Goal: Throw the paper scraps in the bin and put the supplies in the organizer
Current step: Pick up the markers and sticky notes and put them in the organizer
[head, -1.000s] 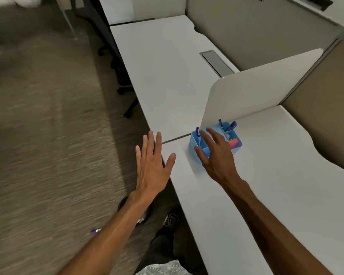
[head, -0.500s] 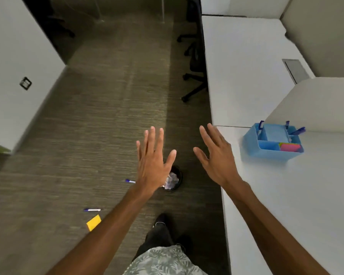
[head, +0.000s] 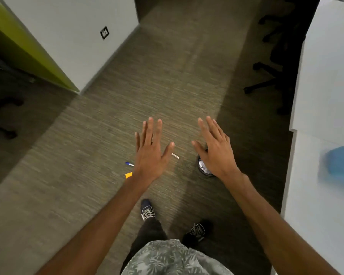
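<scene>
Two empty hands held flat, fingers spread; left hand [head: 150, 153] hangs directly over the blue-capped pen [head: 129, 164] and yellow note [head: 128, 175] on the carpet, pen's long axis across the view; right hand [head: 216, 150] overlaps the bin [head: 204, 169]; organizer [head: 341, 160] far right on the desk

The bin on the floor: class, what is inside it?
Crumpled white paper scraps show inside the bin. The right hand covers part of it, hiding the rest.
</scene>
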The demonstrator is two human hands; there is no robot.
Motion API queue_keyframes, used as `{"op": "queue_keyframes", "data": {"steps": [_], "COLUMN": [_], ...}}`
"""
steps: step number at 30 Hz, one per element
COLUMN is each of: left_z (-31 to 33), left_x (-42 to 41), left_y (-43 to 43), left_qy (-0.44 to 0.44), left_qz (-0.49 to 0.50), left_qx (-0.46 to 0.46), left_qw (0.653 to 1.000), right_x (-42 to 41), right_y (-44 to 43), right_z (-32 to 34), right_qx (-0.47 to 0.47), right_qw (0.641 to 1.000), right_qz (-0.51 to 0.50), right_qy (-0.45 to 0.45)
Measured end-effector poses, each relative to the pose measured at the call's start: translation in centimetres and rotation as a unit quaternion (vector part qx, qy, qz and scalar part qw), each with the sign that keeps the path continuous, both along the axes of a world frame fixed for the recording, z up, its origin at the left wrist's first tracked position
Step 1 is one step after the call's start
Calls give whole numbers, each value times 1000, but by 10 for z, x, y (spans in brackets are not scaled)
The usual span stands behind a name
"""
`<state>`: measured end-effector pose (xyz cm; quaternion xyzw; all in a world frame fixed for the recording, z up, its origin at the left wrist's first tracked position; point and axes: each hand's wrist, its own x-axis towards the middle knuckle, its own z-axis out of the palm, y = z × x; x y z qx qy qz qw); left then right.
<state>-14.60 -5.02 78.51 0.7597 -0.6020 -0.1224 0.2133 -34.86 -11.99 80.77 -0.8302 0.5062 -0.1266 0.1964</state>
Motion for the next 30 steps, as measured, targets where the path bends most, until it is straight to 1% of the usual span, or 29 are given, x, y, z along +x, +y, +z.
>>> {"op": "queue_keyframes", "data": {"steps": [9,17,20,24,30], "left_z": [-44,-103,-132,-181,-289], "left_x": [140,210,223,229,226], "left_y": [49,76,78,69,33], "left_qy": [24,56,62,66,77], "left_qz": [65,131,148,161,158], "left_qx": [30,64,85,109,130], "left_qw": [997,988,983,979,976], "right_x": [147,234,257,273,271], "right_y": [10,-2,-13,-32,-61], "right_z": [-42,-109,-144,-203,-313], "right_qx": [50,86,114,123,138], "right_qw": [997,987,982,979,975], "right_qz": [62,130,140,148,159], "right_qy": [13,43,53,64,69]}}
